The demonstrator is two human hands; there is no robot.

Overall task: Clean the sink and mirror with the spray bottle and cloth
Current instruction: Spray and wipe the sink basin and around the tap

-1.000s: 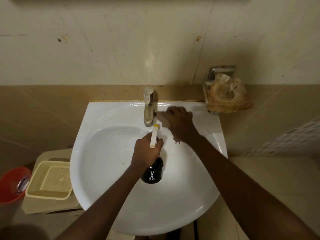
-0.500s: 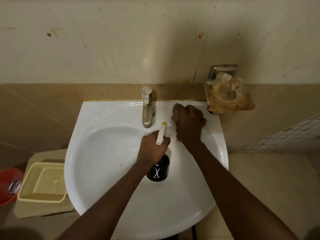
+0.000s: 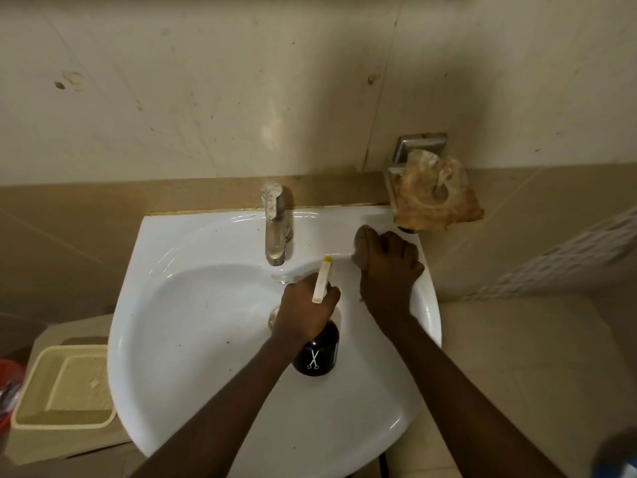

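Observation:
A white sink (image 3: 193,339) fills the middle of the view, with a metal tap (image 3: 274,229) at its back. My left hand (image 3: 306,312) grips a black spray bottle (image 3: 315,353) over the basin, its white nozzle pointing up toward the back rim. My right hand (image 3: 389,267) holds a brown cloth (image 3: 360,248) bunched under its fingers and presses it on the sink's back right rim. Most of the cloth is hidden under the hand. No mirror is in view.
A metal wall holder (image 3: 418,146) with a crumpled tan rag (image 3: 436,198) hangs just right of the sink's back corner. A beige plastic tray (image 3: 65,384) sits low at the left, beside a red container (image 3: 8,384). Tiled wall rises behind.
My right hand has slid the cloth along the back rim from beside the tap to the right corner. My left hand keeps the bottle over the basin, shifted slightly right.

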